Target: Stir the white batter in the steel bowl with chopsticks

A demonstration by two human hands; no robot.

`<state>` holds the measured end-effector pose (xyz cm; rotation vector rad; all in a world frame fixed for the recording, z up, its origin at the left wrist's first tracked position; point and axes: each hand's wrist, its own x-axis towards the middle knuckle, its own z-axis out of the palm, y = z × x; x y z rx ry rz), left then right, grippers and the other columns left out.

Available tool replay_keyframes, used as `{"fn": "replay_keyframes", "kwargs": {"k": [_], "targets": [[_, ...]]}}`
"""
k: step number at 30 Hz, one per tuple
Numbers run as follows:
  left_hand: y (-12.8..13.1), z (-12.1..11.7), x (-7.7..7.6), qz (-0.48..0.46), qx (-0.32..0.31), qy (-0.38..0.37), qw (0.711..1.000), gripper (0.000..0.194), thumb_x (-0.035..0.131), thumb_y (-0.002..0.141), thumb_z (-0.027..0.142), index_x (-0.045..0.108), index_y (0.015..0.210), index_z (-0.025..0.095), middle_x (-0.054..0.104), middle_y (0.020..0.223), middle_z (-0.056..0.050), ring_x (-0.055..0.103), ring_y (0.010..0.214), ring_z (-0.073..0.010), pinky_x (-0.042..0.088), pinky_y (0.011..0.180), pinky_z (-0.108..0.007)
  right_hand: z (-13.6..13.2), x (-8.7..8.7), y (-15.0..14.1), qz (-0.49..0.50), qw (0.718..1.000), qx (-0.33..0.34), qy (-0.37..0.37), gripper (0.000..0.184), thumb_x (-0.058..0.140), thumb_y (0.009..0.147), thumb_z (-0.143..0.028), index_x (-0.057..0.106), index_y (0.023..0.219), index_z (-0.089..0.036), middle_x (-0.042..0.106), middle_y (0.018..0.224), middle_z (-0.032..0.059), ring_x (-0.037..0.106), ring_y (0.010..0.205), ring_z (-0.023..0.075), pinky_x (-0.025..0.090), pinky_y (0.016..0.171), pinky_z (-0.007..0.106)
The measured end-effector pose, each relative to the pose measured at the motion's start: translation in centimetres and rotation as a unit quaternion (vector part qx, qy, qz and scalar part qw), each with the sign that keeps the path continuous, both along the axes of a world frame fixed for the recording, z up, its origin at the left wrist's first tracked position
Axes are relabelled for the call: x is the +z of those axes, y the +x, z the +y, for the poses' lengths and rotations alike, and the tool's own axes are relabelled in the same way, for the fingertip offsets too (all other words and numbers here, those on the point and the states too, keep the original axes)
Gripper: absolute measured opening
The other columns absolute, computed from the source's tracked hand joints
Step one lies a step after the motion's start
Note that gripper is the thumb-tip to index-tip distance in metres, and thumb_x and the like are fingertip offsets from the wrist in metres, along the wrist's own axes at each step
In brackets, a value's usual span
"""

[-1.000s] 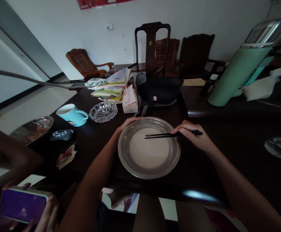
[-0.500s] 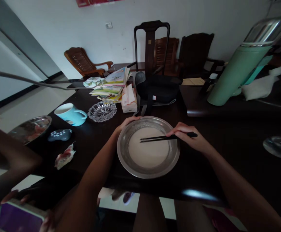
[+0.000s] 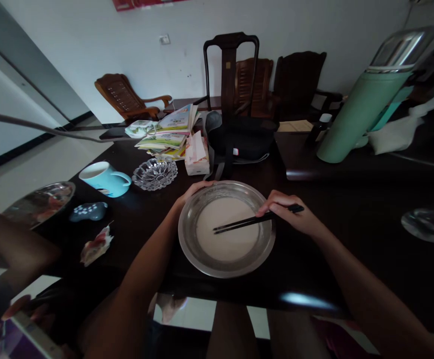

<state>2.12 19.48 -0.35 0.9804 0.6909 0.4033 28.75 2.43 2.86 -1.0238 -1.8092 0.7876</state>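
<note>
A wide metal bowl holding pale, milky batter stands on the dark table in front of me. My left hand grips the bowl's upper left rim; some of its fingertips are hidden behind the edge. In my right hand, over the bowl's right side, is a pair of black chopsticks. Their tips point left and reach the batter near the bowl's middle, slightly apart from each other.
Left of the bowl are a glass dish, a light blue mug, a grey game controller and a crumpled wrapper. Behind it are a tissue pack and black bag. A green thermos stands right. Another person holds a phone.
The chopstick tips have swung a little toward me in the batter. My left hand stays on the rim. The other person's phone has shifted down and left, and the whole view moved slightly.
</note>
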Motion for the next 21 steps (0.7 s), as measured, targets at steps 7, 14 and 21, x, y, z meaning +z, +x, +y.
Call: {"fn": "replay_keyframes", "kwargs": {"k": [7, 14, 21], "targets": [[-0.1, 0.7, -0.8, -0.003, -0.014, 0.012, 1.000, 0.033, 0.063, 0.073, 0.031, 0.071, 0.102, 0.016, 0.075, 0.086, -0.003, 0.065, 0.081, -0.0186, 0.043, 0.088, -0.031, -0.1, 0.2, 1.5, 0.073, 0.989, -0.121, 0.030, 0.038, 0.048, 0.095, -0.038, 0.075, 0.073, -0.022, 0.070, 0.070, 0.0036, 0.062, 0.068, 0.0165, 0.045, 0.068, 0.031], [0.0, 0.2, -0.2, -0.024, -0.046, 0.046, 0.998, 0.030, 0.061, 0.076, 0.032, 0.072, 0.098, 0.017, 0.075, 0.084, -0.004, 0.065, 0.088, -0.0222, 0.042, 0.087, -0.032, -0.1, 0.1, 0.5, 0.052, 0.998, -0.014, -0.025, 0.037, 0.047, 0.095, -0.040, 0.074, 0.079, -0.020, 0.072, 0.074, 0.0045, 0.063, 0.072, 0.0172, 0.047, 0.070, 0.031], [0.0, 0.6, -0.5, -0.022, -0.045, 0.023, 0.999, 0.029, 0.063, 0.075, 0.033, 0.072, 0.097, 0.017, 0.074, 0.083, -0.004, 0.065, 0.080, -0.0197, 0.044, 0.083, -0.030, 0.0, 0.2, 0.1, -0.022, 0.997, -0.071, 0.037, 0.028, 0.051, 0.094, -0.036, 0.075, 0.089, -0.024, 0.073, 0.084, 0.0039, 0.062, 0.079, 0.0177, 0.045, 0.075, 0.032]]}}
